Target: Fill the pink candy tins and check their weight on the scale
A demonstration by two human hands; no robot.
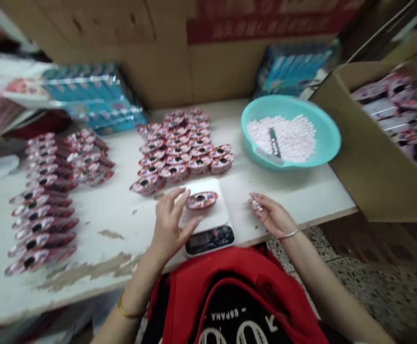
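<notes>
My left hand [168,227] hovers with fingers apart at the left edge of a white digital kitchen scale [211,213], close to a round red-and-white foil packet [201,200] lying on its platform. My right hand [271,215] pinches a few small white pellets [256,205] between its fingertips, to the right of the scale. Many more such pellets [283,138] lie heaped in a teal plastic basin [325,131], along with a dark-handled scoop [274,143]. Rows and stacks of similar foil packets [176,150] stand behind the scale, and more [39,215] line up at the left.
The chipped white table [111,253] holds everything. An open cardboard box [369,167] full of packets overhangs its right end. Blue-and-silver wrapped packs [93,98] lie at the back left, and more [294,71] at the back right. A cardboard wall [226,62] stands behind.
</notes>
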